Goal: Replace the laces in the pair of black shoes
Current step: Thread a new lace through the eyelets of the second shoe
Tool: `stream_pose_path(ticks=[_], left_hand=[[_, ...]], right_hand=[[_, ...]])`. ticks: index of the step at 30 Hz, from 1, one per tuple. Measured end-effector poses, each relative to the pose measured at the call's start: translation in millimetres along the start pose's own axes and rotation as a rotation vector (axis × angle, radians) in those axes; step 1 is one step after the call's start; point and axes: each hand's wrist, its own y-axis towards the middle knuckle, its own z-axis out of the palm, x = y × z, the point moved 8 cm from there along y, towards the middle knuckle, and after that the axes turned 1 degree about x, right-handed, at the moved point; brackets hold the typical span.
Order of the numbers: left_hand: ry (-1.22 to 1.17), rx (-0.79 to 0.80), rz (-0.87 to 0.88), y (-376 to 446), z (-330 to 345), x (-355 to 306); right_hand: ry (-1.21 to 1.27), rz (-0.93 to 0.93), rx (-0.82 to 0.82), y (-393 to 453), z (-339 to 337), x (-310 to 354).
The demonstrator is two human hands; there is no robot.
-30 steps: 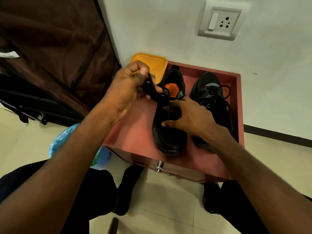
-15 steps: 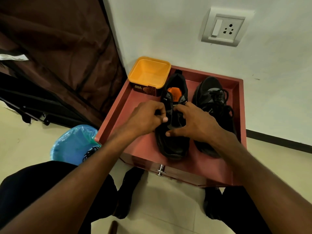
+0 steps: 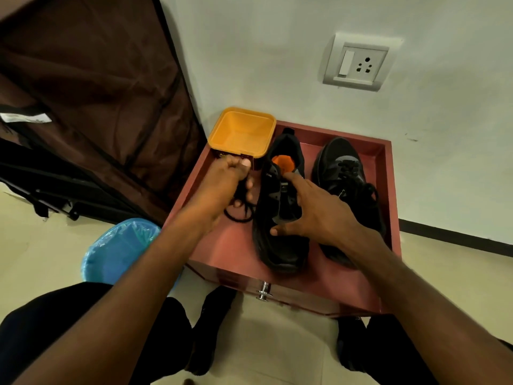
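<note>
the black lace point(image 3: 239, 209) lies partly coiled on the floor of the red tray point(image 3: 230, 245), just left of the unlaced shoe, with its upper end running up into the left hand point(image 3: 222, 187). that hand has its fingers curled down around the lace, gripping it, and sits just in front of the yellow tub point(image 3: 242, 132) at the tray's far left corner. the unlaced shoe point(image 3: 280, 245) stands in the middle of the tray, toe toward the person, its tongue area open and an orange insole point(image 3: 282, 162) showing inside the heel. the right hand point(image 3: 313, 215) rests over this shoe's upper with fingers spread and fairly straight, thumb toward the toe and forefinger reaching up to the eyelet area; it touches the shoe without closing round it. the two hands are apart, the shoe's left side between them. the second shoe point(image 3: 347, 190) stands just beside the first on the right, laced, with its black laces loosely bunched on top. the tray sits against a white wall that carries a switch and socket plate point(image 3: 358, 62). a metal knob point(image 3: 263, 291) sticks out of the tray's near face. to the left on the pale floor stands a bin with a blue liner point(image 3: 119, 251), and behind it hangs a dark brown fabric cover point(image 3: 91, 79).
</note>
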Motion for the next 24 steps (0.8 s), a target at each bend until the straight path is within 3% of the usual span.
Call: stream_pose_path(ticks=[2,4,9,15,20,22,24], left_hand=[[0.532,0.044,0.047,3,9,15],[0.786,0.161,0.114,0,26,26],[0.870,0.167,0.246,-2,37,17],[0.654,0.097,0.220,-6,27,-8],[1.105,0.158,-0.011,-12,16,-7],[0.968,0.186,-0.062,-13,6,-13],[0.638,0.243,-0.032,-16,5,-25]], right_hand=[[0.015,-0.003,-0.019,-2,-1,0],[0.037,-0.004,-0.042,-3,-3,1],[0.060,0.032,-0.052,-3,-4,-1],[0.072,0.034,-0.030,-1,-5,-2],[0.042,0.117,-0.028,-3,-7,-6],[0.031,0.182,-0.004,-5,-8,-9],[0.062,0.222,0.037,-6,-12,-9]])
